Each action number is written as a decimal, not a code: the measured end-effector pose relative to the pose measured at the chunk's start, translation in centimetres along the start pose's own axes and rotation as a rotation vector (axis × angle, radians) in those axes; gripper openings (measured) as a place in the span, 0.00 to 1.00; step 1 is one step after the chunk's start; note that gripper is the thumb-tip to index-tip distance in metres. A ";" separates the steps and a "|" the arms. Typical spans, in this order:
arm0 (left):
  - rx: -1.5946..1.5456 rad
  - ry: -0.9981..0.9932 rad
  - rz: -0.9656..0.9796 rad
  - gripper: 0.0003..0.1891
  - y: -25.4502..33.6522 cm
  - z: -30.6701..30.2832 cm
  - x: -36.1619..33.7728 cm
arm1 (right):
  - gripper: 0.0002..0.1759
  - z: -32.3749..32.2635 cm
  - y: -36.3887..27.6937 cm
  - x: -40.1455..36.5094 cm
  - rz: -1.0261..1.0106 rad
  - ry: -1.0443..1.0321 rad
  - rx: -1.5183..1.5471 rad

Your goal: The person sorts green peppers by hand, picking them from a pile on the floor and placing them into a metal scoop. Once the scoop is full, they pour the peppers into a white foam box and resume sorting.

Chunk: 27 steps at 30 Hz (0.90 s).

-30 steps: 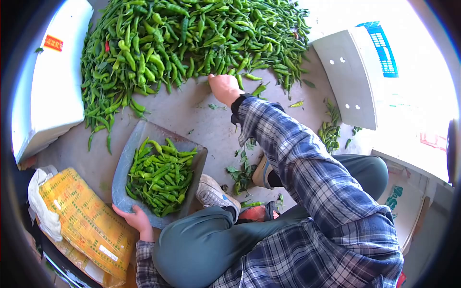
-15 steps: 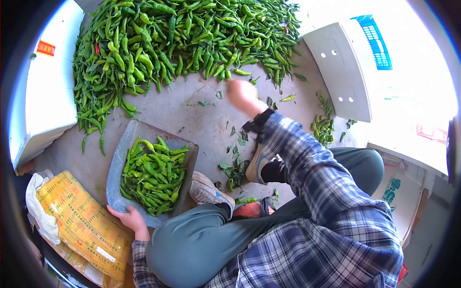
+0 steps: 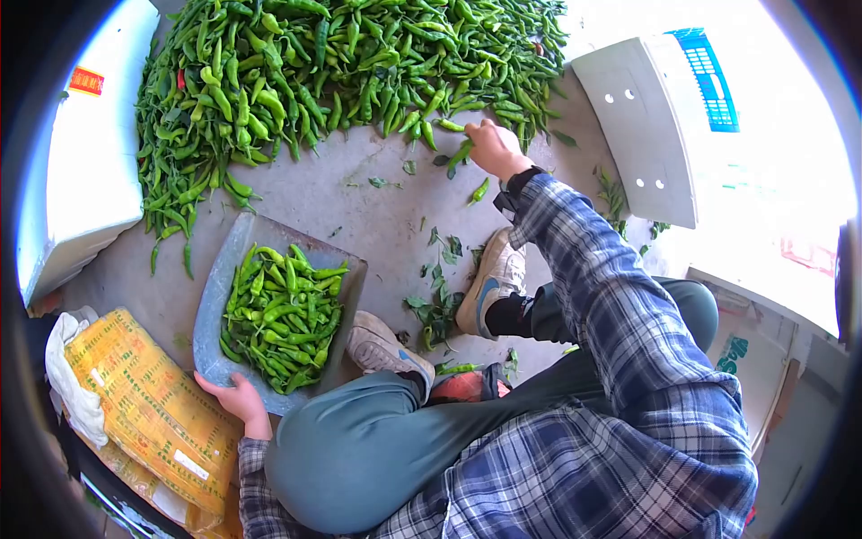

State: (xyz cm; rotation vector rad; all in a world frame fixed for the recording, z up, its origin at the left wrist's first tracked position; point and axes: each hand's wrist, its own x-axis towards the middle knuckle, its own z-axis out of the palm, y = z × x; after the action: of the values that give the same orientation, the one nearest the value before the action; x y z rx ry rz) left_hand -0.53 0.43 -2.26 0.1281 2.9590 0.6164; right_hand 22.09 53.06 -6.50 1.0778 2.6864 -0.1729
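A grey dustpan-like scoop (image 3: 212,310) lies tilted by my left knee with a heap of green chili peppers (image 3: 285,323) in it. My left hand (image 3: 235,401) grips its near edge, the thumb on top and the fingers partly hidden. Over the floor in front of the big pile of green peppers (image 3: 359,67), my right hand (image 3: 496,149) is closed, palm down. A green pepper (image 3: 460,157) sticks out of its fingers on the left. One loose pepper (image 3: 479,190) lies on the floor just below that hand.
Fallen leaves (image 3: 435,310) are scattered around my shoes (image 3: 492,283). White foam boxes stand at the left (image 3: 94,153) and right (image 3: 636,126), with a blue plastic crate (image 3: 705,81) behind the right one. Yellow printed sacking (image 3: 153,404) lies at lower left.
My right hand has moved right and slightly up along the pile's front edge, and a pepper now shows in its fingers. My left hand stays on the scoop, which has barely shifted.
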 end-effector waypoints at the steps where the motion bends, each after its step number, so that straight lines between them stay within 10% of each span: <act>1: -0.004 -0.009 -0.015 0.38 0.2 -0.1 0.0 | 0.13 0.3 0.1 0.3 -0.004 0.001 0.002; 8: 0.008 0.016 0.016 0.37 -0.7 0.3 0.1 | 0.25 0.3 1.1 0.4 -0.190 -0.168 -0.133; 15: -0.031 -0.030 -0.046 0.37 0.2 -0.2 -0.2 | 0.12 1.2 0.9 -0.6 -0.230 -0.206 -0.159; 18: -0.033 -0.012 0.000 0.37 -0.4 0.1 0.1 | 0.12 -0.3 0.6 -0.8 0.071 -0.041 0.031; 27: -0.155 -0.029 -0.029 0.37 -0.6 0.0 0.1 | 0.17 -2.7 -15.9 -2.7 -0.215 -0.304 0.684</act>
State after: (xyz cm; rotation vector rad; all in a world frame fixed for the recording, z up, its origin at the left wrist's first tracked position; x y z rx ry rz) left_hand -0.68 -0.15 -2.51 0.0792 2.8665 0.8285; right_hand 12.46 40.32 -2.89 0.8081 2.4909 -1.2534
